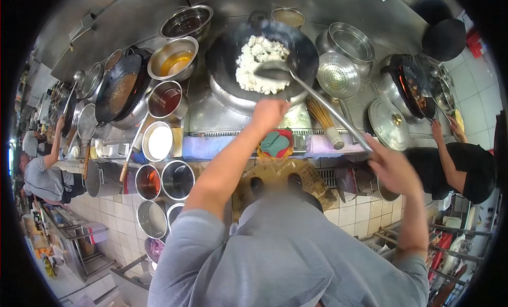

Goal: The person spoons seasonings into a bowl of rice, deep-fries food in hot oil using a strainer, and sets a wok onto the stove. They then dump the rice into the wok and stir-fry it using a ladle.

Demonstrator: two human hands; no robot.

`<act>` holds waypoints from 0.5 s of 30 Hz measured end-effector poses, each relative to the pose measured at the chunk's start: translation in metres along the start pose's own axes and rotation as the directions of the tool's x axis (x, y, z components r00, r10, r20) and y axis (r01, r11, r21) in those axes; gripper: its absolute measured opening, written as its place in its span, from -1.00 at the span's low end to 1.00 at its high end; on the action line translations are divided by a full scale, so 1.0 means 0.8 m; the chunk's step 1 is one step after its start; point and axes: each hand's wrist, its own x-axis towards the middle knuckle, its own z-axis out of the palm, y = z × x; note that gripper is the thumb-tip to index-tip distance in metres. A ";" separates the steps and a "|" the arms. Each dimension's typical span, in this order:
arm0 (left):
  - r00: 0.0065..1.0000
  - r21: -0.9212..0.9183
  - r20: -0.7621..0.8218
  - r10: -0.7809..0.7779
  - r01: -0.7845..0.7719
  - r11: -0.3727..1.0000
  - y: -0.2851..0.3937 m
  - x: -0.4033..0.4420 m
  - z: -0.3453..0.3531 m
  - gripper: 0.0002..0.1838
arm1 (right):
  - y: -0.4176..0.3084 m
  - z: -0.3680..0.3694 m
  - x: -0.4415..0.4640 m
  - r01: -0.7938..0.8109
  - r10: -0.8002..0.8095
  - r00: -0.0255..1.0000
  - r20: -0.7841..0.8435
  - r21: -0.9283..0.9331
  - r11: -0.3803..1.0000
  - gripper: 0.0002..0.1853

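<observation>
White crumbly food (246, 74) lies inside the central wok, ahead of us. We work in a narrow kitchen with a steel back wall (127, 13) and a tiled floor (362, 222), on which a brown mat (309, 188) lies beneath our shoes. Along the wall runs a steel desk (206, 116), its front edge partly covered by a blue-violet cloth (203, 147) and a pinkish cloth (323, 144). One co-worker (42, 174) stands at far left, another (473, 169) at far right.

The central wok (225, 55) is the largest vessel before us. A second wok (132, 69), with brown contents, is on its left. To the right we find a perforated strainer (338, 75) and a round metal lid (389, 124). A steel bowl (156, 66) of yellow liquid is left of the central wok.

Our right hand (394, 166), blurred, has its fingers closed around the handle of a ladle (330, 110), whose bowl rests over the food. Our left hand (270, 115) is at the near rim, fingers curled; we cannot tell whether they grip it. A bristle brush (321, 116) lies beneath the ladle handle.
</observation>
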 end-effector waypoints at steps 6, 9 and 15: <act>0.949 0.022 -0.101 0.299 -0.298 0.954 0.108 -0.054 -0.108 -0.66 | -0.016 -0.095 -0.040 0.106 -0.090 0.987 0.134 -0.113 0.988 -0.42; 0.917 0.054 -0.269 0.294 -0.291 0.955 0.051 0.002 -0.057 -0.72 | -0.007 -0.030 0.054 0.154 -0.152 0.988 0.025 -0.173 0.973 -0.43; 0.985 -0.042 -0.064 0.161 -0.163 0.986 0.013 -0.079 0.041 -0.74 | -0.008 0.077 0.164 0.096 -0.119 0.962 -0.244 -0.105 0.990 -0.51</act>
